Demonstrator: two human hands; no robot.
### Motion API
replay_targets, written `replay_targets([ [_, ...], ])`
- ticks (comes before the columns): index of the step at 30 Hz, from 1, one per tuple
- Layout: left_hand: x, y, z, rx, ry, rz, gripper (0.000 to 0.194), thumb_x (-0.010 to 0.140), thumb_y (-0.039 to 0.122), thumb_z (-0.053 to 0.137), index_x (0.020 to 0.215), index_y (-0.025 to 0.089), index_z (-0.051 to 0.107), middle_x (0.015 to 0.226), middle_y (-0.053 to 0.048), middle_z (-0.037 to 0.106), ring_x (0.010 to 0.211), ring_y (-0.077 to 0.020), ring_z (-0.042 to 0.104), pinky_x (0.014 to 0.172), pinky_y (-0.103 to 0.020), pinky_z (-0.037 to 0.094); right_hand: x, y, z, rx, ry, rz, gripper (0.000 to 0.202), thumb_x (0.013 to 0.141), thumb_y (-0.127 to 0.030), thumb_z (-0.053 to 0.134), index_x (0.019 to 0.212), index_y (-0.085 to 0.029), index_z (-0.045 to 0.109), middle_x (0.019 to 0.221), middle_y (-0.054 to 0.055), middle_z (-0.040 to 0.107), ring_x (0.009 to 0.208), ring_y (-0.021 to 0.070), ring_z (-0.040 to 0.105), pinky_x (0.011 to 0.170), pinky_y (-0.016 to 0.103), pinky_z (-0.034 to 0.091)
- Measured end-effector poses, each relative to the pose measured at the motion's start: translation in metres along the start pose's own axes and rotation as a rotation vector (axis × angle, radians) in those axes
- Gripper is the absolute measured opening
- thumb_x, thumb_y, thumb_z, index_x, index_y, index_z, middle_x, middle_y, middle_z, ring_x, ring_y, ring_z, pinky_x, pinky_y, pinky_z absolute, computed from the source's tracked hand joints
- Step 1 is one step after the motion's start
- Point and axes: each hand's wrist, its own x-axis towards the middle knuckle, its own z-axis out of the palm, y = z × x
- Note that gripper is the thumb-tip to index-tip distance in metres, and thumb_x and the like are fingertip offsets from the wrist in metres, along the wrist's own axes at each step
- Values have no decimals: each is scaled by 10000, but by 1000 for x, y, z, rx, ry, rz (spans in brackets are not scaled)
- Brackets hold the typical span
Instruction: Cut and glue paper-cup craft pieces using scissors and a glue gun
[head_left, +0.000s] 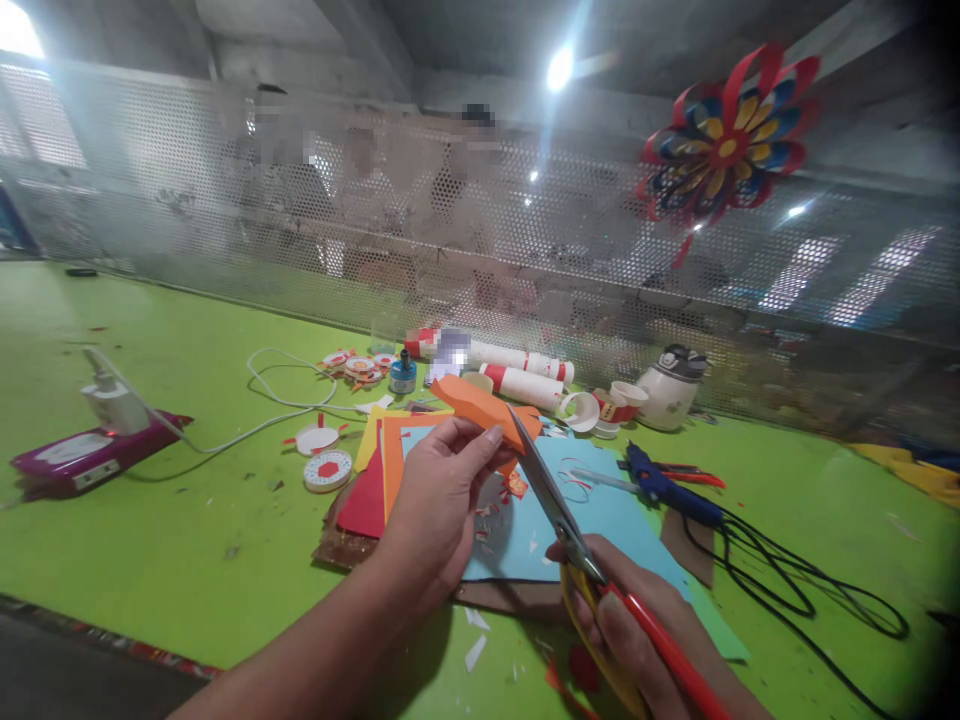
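My left hand (448, 492) pinches a piece of orange paper (480, 404) between thumb and fingers, held above the stacked sheets. My right hand (637, 610) is closed around a pair of scissors (551, 492) with one red and one yellow handle. The scissor blades point up and away, and their tips meet the right end of the orange paper. Below both hands lies a light blue sheet (607, 510) strewn with small paper scraps. Orange, red and yellow sheets stick out from the stack on its left.
A blue glue gun (667, 486) with a looping black cord lies right. Stacked paper cups (521, 385), a white kettle (671, 392) and an ink bottle (403, 374) stand behind. A purple power strip (97, 455) sits left. A mesh panel (420, 230) borders the green table.
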Motion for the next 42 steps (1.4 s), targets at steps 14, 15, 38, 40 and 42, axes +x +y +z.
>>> replay_targets([
  [14, -1, 2, 0, -2, 12, -42, 128, 682, 153, 750, 766, 125, 657, 814, -51, 680, 736, -123, 621, 774, -268, 492, -3, -11, -3, 108, -46, 116, 482, 931, -594, 362, 1091, -215, 613, 703, 33, 591, 623, 162, 584, 591, 264, 514],
  [15, -1, 2, 0, 7, 10, -31, 128, 682, 154, 749, 765, 123, 657, 810, -53, 681, 735, -125, 621, 776, -270, 492, -3, -12, -3, 101, -43, 112, 481, 931, -593, 363, 1097, -218, 614, 706, 35, 592, 633, 168, 588, 597, 270, 517],
  [38, -5, 4, 0, 211, -42, 62, 133, 718, 216, 696, 804, 129, 644, 797, -71, 705, 746, -174, 645, 778, -334, 479, -1, 8, 2, -17, -37, 40, 547, 875, -681, 338, 1088, -217, 534, 692, -11, 453, 600, 141, 409, 521, 253, 336],
  [40, -5, 5, 1, 208, -45, 56, 131, 715, 214, 698, 800, 131, 641, 788, -67, 703, 742, -174, 645, 765, -331, 481, -1, 7, 2, -3, -28, 50, 531, 873, -676, 347, 1068, -219, 533, 696, -8, 458, 604, 142, 418, 516, 248, 346],
  [42, -5, 6, 2, 199, -48, 53, 121, 714, 204, 695, 797, 134, 639, 767, -58, 700, 732, -169, 642, 752, -322, 483, -2, 7, 2, 21, -20, 54, 543, 866, -689, 344, 1055, -217, 534, 697, -4, 467, 609, 146, 423, 511, 247, 362],
])
